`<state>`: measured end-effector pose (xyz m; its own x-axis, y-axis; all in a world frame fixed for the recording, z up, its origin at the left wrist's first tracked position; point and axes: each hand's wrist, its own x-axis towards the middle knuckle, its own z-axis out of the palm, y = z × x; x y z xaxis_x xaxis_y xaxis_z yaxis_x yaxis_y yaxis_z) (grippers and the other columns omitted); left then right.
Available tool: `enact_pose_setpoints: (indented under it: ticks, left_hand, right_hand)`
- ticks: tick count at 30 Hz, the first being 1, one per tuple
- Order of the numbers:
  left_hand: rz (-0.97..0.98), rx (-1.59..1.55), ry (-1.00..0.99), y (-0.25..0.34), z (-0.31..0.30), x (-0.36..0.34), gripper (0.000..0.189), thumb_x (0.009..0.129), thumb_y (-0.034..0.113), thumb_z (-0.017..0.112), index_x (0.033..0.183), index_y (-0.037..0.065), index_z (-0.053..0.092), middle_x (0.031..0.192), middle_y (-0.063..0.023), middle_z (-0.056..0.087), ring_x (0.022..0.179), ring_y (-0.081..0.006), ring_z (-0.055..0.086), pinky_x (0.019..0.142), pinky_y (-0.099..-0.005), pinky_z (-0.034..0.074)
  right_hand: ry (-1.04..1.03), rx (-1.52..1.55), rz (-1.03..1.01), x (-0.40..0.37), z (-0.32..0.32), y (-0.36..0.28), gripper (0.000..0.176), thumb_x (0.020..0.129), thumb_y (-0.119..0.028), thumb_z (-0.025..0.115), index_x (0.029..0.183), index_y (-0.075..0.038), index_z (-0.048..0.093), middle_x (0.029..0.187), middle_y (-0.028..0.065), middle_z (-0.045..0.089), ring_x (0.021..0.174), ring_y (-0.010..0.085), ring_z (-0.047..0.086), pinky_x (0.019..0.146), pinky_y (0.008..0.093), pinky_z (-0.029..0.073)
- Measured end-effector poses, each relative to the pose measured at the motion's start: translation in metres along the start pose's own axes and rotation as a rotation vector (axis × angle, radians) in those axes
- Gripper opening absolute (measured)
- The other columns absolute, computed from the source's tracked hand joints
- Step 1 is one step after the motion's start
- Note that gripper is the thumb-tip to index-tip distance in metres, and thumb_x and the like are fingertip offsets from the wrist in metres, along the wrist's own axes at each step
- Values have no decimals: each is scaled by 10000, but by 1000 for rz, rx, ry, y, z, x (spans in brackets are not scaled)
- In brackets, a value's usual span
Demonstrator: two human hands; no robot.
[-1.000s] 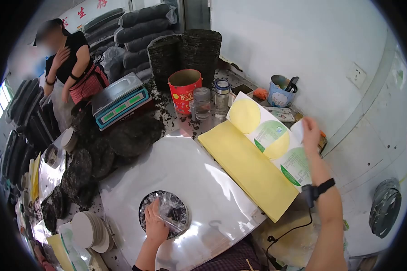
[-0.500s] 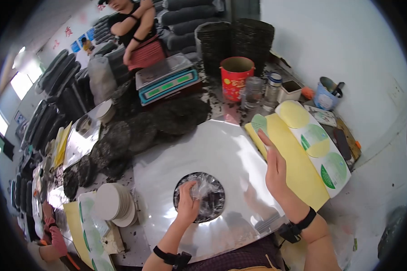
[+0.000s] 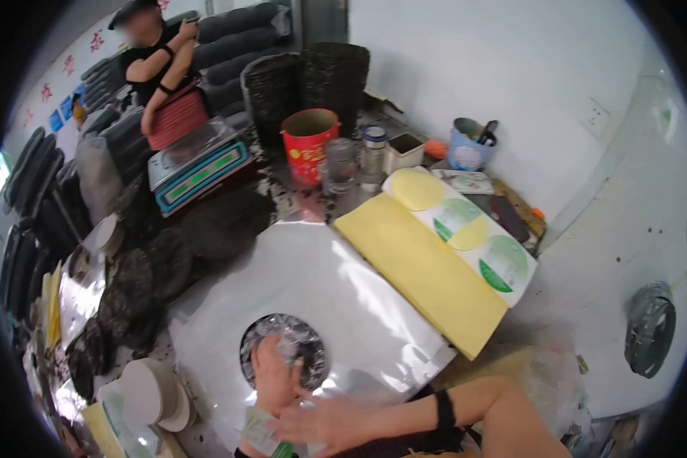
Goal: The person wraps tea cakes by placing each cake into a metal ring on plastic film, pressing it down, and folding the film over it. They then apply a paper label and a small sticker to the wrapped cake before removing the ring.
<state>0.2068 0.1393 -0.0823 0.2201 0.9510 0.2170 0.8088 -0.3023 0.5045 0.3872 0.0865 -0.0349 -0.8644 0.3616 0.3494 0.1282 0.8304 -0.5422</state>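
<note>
A dark round opening (image 3: 313, 375) in the shiny metal work surface (image 3: 359, 324) holds dark material under crinkled clear plastic. My left hand (image 3: 275, 374) rests on that plastic with its fingers and thumb apart. Just below it, my right hand (image 3: 324, 424) crosses in front of my left wrist and is blurred by motion. At its fingertips is a pale label with green print (image 3: 259, 431), lying over my left forearm. A sheet with similar labels (image 3: 502, 263) lies by a yellow backing sheet (image 3: 427, 275) on the right.
Stacked white discs (image 3: 146, 389) stand at the lower left. Dark round cakes (image 3: 221, 225) line the left edge. Behind are a scale (image 3: 198, 172), a red tin (image 3: 310, 153), a glass jar (image 3: 340, 172) and a blue cup (image 3: 467, 145). A person (image 3: 160, 72) stands beyond the scale.
The view has shifted right. My right hand has moved from the label sheet to my left wrist, bringing a label. My left hand's fingers have spread over the plastic.
</note>
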Motion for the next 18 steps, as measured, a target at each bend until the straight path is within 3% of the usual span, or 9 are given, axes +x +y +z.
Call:
enact_pose_setpoints:
  ticks: [1,2,4,5,7,9,12,15,18]
  left_hand:
    - [15,-20,-4,0,0,-2,644,829,170,702,1346,-43,384,1338,-215,460,1284,-369,424,1143,-545,209]
    - [-12,-94,28,-1,-1,-2,588,831,132,689,1314,-42,400,1315,-208,480,1254,-368,455,1143,-542,211]
    - [-75,-238,140,-1,4,-2,435,844,57,646,1222,-24,444,1243,-184,535,1172,-363,525,1135,-543,229]
    - [-76,-239,142,1,0,-1,435,844,57,646,1222,-24,444,1243,-184,535,1172,-363,525,1135,-543,229]
    - [-114,-167,-30,6,-12,4,393,833,45,645,1180,-9,470,1248,-182,542,1185,-360,515,1117,-541,267]
    - [-40,-66,7,3,-5,7,386,824,44,647,1172,-1,488,1255,-181,543,1189,-358,514,1109,-542,283]
    - [-7,0,50,-1,2,5,396,782,47,666,1154,16,531,1283,-183,539,1208,-358,507,1094,-543,312]
    - [25,-9,75,5,0,7,454,719,32,674,1147,5,527,1247,-197,524,1200,-380,483,1045,-501,362]
    - [-3,30,44,5,-9,5,422,766,95,691,1146,21,524,1296,-163,493,1261,-328,462,1090,-533,325]
  right_hand:
    - [-66,-23,182,-13,-7,12,720,814,-368,707,1420,-62,469,1462,137,469,1362,324,436,1188,479,226]
    - [211,-85,197,-42,-21,40,597,822,-330,700,1334,-64,545,1408,126,525,1289,343,496,1150,485,287]
    - [364,-474,341,-96,-76,96,398,824,-214,680,1193,-81,616,1302,129,590,1135,335,579,1018,476,403]
    - [506,-332,722,-116,-103,117,379,808,-196,693,1166,-90,625,1248,141,606,1143,353,562,1016,469,410]
    - [602,-582,906,-167,-140,157,341,780,-162,717,1080,-75,581,1262,148,583,1174,361,526,1032,458,402]
    - [569,-770,988,-193,-162,186,338,774,-132,718,1065,-68,558,1275,144,573,1196,360,520,1038,463,396]
    - [616,-625,833,-170,-154,199,323,774,-115,716,1059,-60,573,1277,152,575,1241,367,503,1046,459,397]
    - [532,-220,633,-86,-125,152,290,782,-68,715,1052,-52,607,1325,150,566,1314,358,470,1093,444,373]
    - [405,134,349,1,-91,98,368,785,-141,748,1120,-53,623,1338,143,560,1329,383,444,1113,472,338]
